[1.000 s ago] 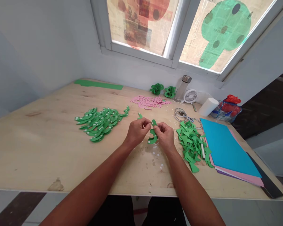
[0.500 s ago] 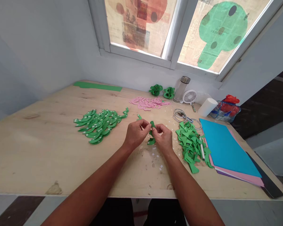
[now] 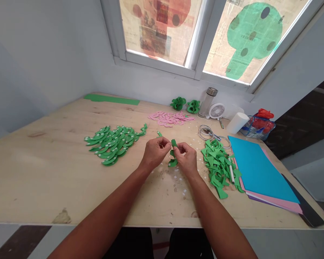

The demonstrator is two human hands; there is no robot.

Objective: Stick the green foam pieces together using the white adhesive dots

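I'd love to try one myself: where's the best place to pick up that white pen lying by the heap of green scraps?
Grip the white pen around the middle of its slim barrel, from above. It lies flat on the wooden table, wedged between the green paper scraps and the blue paper sheet, so its sides are crowded.

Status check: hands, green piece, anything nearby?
Left hand and right hand both pinch green paper piece. Held above table. White scraps beneath.

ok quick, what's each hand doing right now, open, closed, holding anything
Left hand: fingertips pinched shut beside the green paper piece; whether it grips it cannot be told.
Right hand: closed, pinching that piece.
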